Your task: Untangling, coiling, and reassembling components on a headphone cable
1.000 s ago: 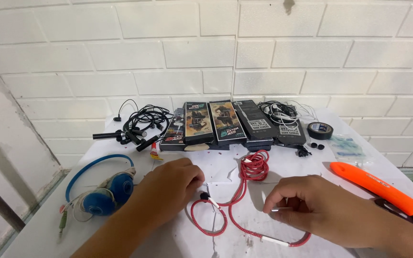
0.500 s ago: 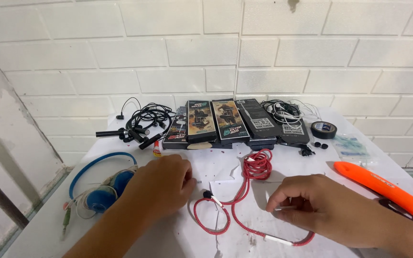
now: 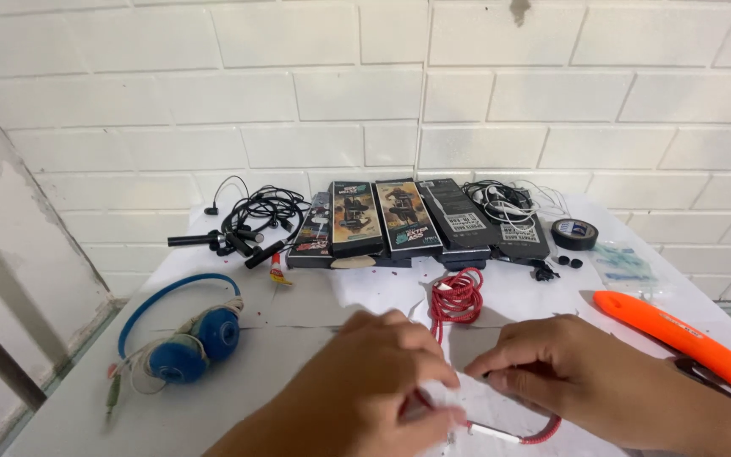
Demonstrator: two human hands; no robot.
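A red earphone cable (image 3: pixel 456 297) lies coiled on the white table (image 3: pixel 298 330) and runs toward me under both hands. My left hand (image 3: pixel 382 381) is closed over a stretch of that cable near the table's front. My right hand (image 3: pixel 560 372) pinches the same cable just to the right, fingertips almost touching the left hand. A white plug end with red strain relief (image 3: pixel 501 434) sticks out below the hands. What lies under the palms is hidden.
Blue headphones (image 3: pixel 184 343) lie at the left. Several dark product boxes (image 3: pixel 399 218) line the back by the brick wall, with tangled black cables (image 3: pixel 251 222) left of them. A black tape roll (image 3: pixel 574 234) and an orange-handled tool (image 3: pixel 678 337) sit at the right.
My left hand has slid right and toward me, covering the cable loop and earpiece that showed before. The two hands have come together on the red cable.
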